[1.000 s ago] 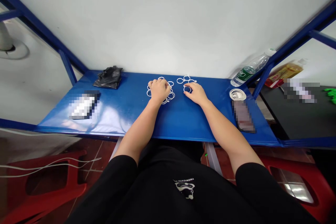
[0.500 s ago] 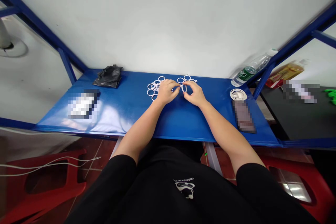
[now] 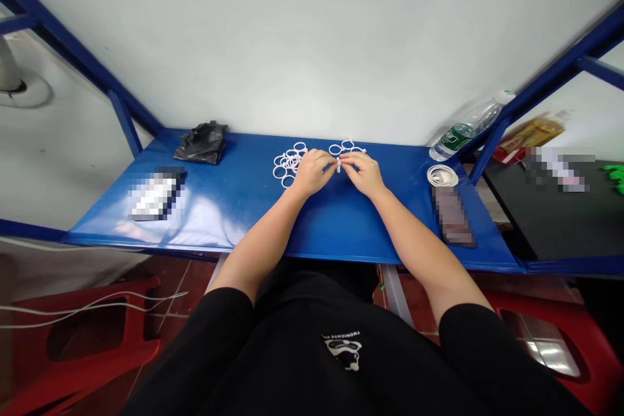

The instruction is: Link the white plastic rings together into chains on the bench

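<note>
Between the fingertips of both hands a small white plastic ring [image 3: 338,166] is held edge-on above the table. My left hand [image 3: 313,171] pinches it from the left, thumb and fingers closed together. From the other side my right hand [image 3: 363,172] grips it with thumb and forefinger. A loose pile of similar white rings [image 3: 280,172], each with a small nub, lies beside and partly behind my left hand. Beyond my right hand lie several more white rings [image 3: 335,149] near the wall, some partly hidden by the fingers.
The blue table [image 3: 234,208] carries a crumpled black plastic bag [image 3: 202,142] and a blurred-out object [image 3: 155,195] at left. At right are a water bottle [image 3: 468,127], a coiled white cable [image 3: 442,175] and a phone-like pixelated item [image 3: 453,216]. Red stools [image 3: 121,351] stand below.
The ring between my hands has turned from a visible open circle to edge-on. My right fingers have drawn closer together, and my hands have barely shifted otherwise.
</note>
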The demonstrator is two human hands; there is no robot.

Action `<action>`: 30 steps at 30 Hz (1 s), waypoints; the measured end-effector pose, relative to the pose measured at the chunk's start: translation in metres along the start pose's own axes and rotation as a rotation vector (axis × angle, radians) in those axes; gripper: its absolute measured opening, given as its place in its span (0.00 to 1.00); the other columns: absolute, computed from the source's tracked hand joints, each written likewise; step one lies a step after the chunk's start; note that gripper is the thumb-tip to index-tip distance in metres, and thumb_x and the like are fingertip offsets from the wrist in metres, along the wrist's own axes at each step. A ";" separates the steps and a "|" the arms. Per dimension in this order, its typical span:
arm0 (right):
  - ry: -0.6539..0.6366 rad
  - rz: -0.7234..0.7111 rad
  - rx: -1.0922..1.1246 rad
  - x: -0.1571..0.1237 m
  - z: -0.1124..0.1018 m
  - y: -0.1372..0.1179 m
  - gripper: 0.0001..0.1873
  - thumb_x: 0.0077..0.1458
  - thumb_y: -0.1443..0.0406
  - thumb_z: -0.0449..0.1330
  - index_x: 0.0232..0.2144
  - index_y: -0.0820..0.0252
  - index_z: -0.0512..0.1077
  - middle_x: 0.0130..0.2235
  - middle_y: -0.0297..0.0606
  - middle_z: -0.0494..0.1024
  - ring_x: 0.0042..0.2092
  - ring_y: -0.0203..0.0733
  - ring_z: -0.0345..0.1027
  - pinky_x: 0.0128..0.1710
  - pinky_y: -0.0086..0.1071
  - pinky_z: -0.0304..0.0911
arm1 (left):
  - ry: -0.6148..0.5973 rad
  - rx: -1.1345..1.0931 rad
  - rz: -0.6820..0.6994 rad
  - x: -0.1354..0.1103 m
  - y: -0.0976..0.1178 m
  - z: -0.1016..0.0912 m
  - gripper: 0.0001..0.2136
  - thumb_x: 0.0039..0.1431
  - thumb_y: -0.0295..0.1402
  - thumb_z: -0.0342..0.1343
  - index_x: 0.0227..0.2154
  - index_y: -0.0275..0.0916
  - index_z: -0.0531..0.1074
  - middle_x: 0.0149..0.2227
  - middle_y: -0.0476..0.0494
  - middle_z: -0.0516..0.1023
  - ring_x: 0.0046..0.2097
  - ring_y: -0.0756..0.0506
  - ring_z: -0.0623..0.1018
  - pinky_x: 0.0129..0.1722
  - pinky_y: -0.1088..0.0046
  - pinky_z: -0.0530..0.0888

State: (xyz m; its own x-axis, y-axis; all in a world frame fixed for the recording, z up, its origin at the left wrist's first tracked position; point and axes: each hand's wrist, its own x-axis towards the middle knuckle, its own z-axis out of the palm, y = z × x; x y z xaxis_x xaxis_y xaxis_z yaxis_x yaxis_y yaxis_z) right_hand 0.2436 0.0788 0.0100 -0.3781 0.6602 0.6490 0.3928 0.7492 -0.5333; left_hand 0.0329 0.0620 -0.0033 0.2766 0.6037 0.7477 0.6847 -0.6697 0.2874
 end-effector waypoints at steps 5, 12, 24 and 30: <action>0.033 -0.033 -0.035 0.001 0.000 -0.001 0.07 0.66 0.61 0.64 0.38 0.50 0.82 0.46 0.38 0.87 0.49 0.49 0.81 0.56 0.50 0.73 | 0.004 0.011 0.012 0.000 0.002 -0.001 0.11 0.74 0.40 0.56 0.40 0.41 0.81 0.41 0.40 0.84 0.42 0.42 0.79 0.46 0.59 0.73; 0.071 -0.055 -0.074 0.000 0.002 -0.003 0.07 0.68 0.60 0.63 0.37 0.51 0.81 0.42 0.38 0.87 0.46 0.49 0.80 0.52 0.48 0.73 | 0.025 0.021 0.004 0.001 0.003 0.000 0.11 0.75 0.39 0.55 0.41 0.42 0.81 0.41 0.40 0.84 0.44 0.41 0.80 0.46 0.58 0.73; 0.044 0.032 -0.068 0.000 0.001 -0.005 0.11 0.68 0.57 0.61 0.36 0.50 0.81 0.42 0.40 0.86 0.48 0.52 0.79 0.55 0.52 0.73 | -0.011 -0.009 -0.062 0.001 0.010 0.000 0.12 0.75 0.40 0.54 0.41 0.43 0.81 0.42 0.39 0.84 0.46 0.40 0.80 0.50 0.54 0.74; 0.069 0.022 -0.057 -0.001 0.002 -0.006 0.12 0.69 0.55 0.60 0.37 0.49 0.81 0.42 0.39 0.86 0.48 0.51 0.79 0.56 0.51 0.73 | 0.017 -0.010 -0.084 0.004 0.016 -0.002 0.09 0.74 0.39 0.56 0.45 0.44 0.81 0.47 0.38 0.84 0.50 0.40 0.81 0.52 0.54 0.75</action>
State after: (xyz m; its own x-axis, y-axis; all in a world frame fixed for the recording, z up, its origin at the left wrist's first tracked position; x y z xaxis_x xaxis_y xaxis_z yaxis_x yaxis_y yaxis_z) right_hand 0.2396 0.0740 0.0117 -0.3105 0.6700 0.6743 0.4482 0.7287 -0.5177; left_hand 0.0436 0.0531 0.0050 0.2069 0.6504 0.7309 0.6986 -0.6212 0.3551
